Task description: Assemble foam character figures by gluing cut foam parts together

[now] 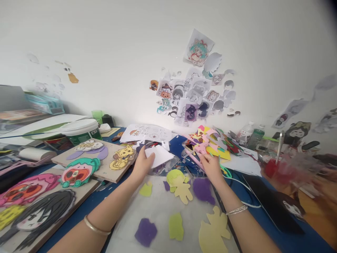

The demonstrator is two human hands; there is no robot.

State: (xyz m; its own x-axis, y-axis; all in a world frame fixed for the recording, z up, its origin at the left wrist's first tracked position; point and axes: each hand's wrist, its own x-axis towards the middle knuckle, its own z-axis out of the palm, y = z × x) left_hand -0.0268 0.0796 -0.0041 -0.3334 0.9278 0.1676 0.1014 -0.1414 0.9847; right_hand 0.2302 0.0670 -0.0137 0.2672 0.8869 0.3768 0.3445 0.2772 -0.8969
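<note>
My left hand grips the edge of a white sheet of paper, thumb on top, above some scraps. To the right, my right hand has its fingers pinched together at the front of a heap of coloured paper cutouts; what lies between the fingertips is too small to make out. Between my forearms, a pale translucent mat carries a yellow-green doll-shaped cutout, a purple rounded piece, a purple scrap, a green piece and a pale yellow figure.
Boards at left hold finished paper characters, including a yellow fox-like one. Behind them stands a white-lidded tub. A black flat panel, a white cable and plastic bottles are at right. Drawings cover the wall.
</note>
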